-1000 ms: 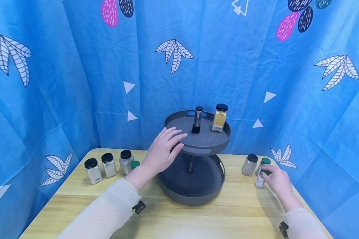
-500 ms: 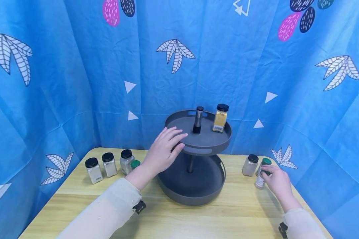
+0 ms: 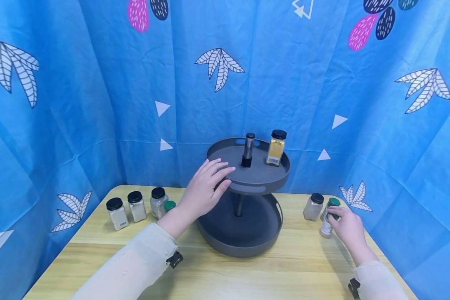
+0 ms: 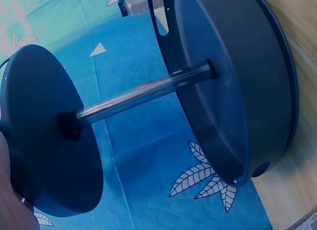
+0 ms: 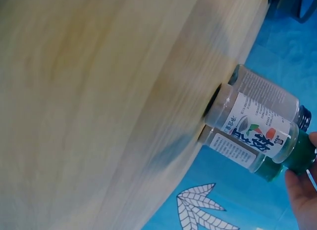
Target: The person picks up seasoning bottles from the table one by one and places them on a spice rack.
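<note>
My left hand (image 3: 206, 187) lies with fingers extended over the left front rim of the upper tray of a dark grey two-tier turntable (image 3: 243, 248). In the left wrist view, part of that hand (image 4: 15, 200) shows against the upper tray's edge. At the right, my right hand (image 3: 348, 228) pinches the green lid of a spice shaker (image 3: 326, 228). The right wrist view shows the fingers (image 5: 299, 190) at the lid of this labelled shaker (image 5: 255, 126). It stands near-upright; whether its base touches the table I cannot tell. Right behind it is a second green-lidded shaker (image 3: 333, 202).
A black-lidded jar (image 3: 313, 207) stands left of the shakers. On the upper tray is a yellow-filled jar (image 3: 275, 149), near the central post (image 3: 248, 148). Black-lidded jars (image 3: 118, 216) and a green-lidded one (image 3: 169, 205) stand at the left. Blue curtains (image 3: 296, 91) enclose the table.
</note>
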Demonstrator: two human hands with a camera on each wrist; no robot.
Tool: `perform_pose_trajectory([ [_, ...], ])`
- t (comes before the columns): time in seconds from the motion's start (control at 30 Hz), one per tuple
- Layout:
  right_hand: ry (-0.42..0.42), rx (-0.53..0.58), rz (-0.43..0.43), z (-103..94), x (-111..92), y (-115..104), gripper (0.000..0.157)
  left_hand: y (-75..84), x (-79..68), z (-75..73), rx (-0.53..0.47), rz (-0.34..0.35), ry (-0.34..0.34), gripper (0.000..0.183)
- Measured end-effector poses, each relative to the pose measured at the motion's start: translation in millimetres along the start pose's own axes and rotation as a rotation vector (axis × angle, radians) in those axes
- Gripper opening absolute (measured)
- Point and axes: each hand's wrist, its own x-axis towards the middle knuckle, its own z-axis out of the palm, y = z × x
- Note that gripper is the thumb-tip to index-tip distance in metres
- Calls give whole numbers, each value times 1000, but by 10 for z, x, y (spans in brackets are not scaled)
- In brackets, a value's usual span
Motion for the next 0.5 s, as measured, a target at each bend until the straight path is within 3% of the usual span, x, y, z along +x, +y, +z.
perform_pose_trajectory([
  [0.5,34,14,20,-108,24,-139,23,11,-9,-7,-6,-11,0,41],
])
